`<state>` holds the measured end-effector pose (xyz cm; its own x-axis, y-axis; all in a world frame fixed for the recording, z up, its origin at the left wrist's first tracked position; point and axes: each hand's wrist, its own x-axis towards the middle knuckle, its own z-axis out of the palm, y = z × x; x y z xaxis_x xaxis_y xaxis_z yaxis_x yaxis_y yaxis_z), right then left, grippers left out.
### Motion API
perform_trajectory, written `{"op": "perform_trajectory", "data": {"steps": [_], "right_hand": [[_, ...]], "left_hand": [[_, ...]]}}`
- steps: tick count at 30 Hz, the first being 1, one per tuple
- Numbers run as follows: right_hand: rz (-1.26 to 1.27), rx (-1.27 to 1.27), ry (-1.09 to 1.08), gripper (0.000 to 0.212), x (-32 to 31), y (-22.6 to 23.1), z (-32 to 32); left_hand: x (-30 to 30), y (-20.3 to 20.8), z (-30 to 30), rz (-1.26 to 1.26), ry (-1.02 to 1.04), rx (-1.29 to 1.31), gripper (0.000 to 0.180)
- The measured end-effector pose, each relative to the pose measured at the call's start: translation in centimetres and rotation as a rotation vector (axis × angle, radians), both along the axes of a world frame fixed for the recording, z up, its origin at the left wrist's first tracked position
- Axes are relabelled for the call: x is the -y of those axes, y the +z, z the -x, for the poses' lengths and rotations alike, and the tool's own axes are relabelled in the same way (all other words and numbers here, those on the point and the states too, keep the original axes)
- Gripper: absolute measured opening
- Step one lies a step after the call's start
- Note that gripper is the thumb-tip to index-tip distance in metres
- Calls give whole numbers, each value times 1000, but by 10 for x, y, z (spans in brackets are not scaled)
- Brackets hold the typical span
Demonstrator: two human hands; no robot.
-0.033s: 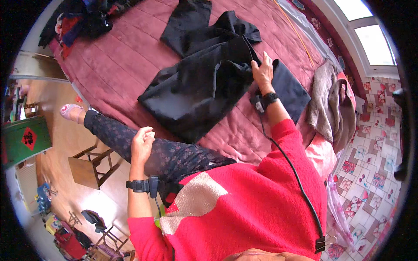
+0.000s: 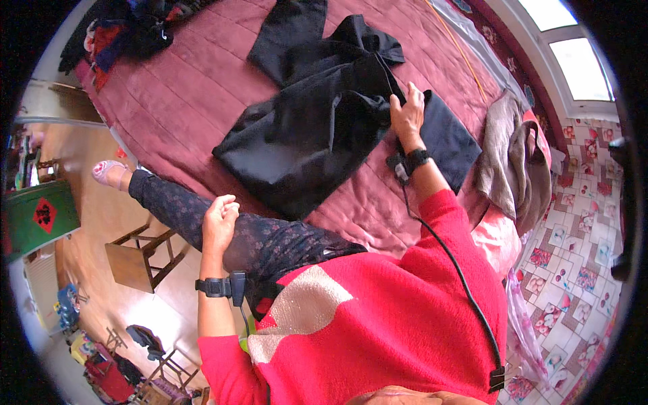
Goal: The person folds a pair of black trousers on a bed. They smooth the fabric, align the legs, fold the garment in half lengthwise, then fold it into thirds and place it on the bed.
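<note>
A large black garment [image 2: 297,135], with long leg- or sleeve-like parts, lies loosely bent on the pink quilted bedspread [image 2: 202,74]. My right hand [image 2: 408,121] is at its right edge, thumb and fingers apart and nothing held; whether the thumb touches the fabric I cannot tell. Partly behind that wrist lies a flat, folded piece of dark cloth [image 2: 449,145]. Over my outstretched leg in dark flowered trousers [image 2: 270,243], my left hand [image 2: 220,219] is held with its fingers curled in, and nothing shows in it.
A grey-brown cloth [image 2: 503,158] is heaped at the bed's right side, below a window [image 2: 584,71]. Dark clothes [image 2: 138,34] are piled at the far left corner. Left of the bed, a wooden stool [image 2: 142,260] stands on the floor. A black cable [image 2: 449,246] runs from my right wrist.
</note>
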<state>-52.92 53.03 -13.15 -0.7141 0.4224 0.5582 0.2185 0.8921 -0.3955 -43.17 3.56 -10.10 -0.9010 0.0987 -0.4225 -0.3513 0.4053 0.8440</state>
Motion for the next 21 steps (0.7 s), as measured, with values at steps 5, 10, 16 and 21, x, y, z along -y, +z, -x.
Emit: {"op": "perform_trajectory", "data": {"steps": [5,10,16,21], "right_hand": [[723,195,208,18,58,-21,-90],[1504,511,169,29,117,-32,-133],[1730,963,311,13,150,-31,-126],[1715,1106,354,26,203,-36,-134]], "left_hand": [[-4,-2,3,59,3,55,29],[-28,-8,5,-83,-99,-37,29],[-49,-9,-2,-108,-154,-33,28],[-56,-6,-9,-82,-191,-90,33]]}}
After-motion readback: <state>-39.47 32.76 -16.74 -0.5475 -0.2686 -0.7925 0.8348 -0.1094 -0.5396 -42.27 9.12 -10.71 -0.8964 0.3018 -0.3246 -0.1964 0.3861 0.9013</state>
